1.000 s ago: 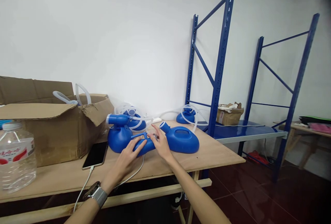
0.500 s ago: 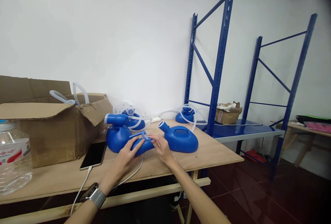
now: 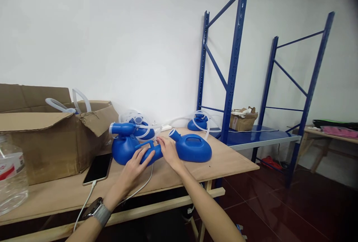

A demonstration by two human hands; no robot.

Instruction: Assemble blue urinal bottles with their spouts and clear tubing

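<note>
You seem partway: left hand (image 3: 137, 166) curled on a blue part (image 3: 157, 153), right hand (image 3: 169, 155) bent against it, grip hidden, another jug (image 3: 193, 150) waiting.

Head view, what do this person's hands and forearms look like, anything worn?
The left hand and right hand are gloveless, the forearms sleeveless. The left wrist wears a dark watch with a silvery band; the right shows nothing worn.

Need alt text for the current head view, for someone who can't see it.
A person's left hand holds a blue plastic part at a wooden table, the right hand at its right end. One blue container sits to the right; a second blue container, a phone and an open cardboard box are left.
</note>
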